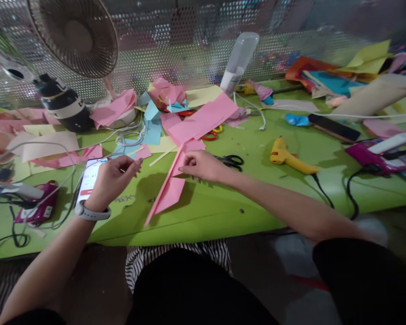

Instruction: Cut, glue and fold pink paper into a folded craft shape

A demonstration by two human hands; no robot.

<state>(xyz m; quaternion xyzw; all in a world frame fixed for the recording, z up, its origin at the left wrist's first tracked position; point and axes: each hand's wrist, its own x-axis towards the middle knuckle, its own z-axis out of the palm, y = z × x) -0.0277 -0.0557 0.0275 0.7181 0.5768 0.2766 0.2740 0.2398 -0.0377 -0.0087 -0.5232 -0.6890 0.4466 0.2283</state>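
My right hand (203, 166) is closed, its fingertips pinched at a folded pink paper (169, 196) with a long narrow strip along its left side. The paper slants toward the front edge of the green table (203, 216). To the left, my left hand (117, 176) hovers above the table with its fingers curled together; whether anything small is between them cannot be made out. Under that wrist lies a lit phone (88, 178), partly covered by the hand. Black-handled scissors (235, 161) rest just behind my right hand, their blades partly hidden.
Pink sheets (203, 119) and other coloured paper lie behind the hands. A yellow glue gun (291, 158) with a black cord is on the right. Purple power strips (42, 203) sit at both sides. A fan (76, 38) and a dark bottle (66, 106) stand at back left.
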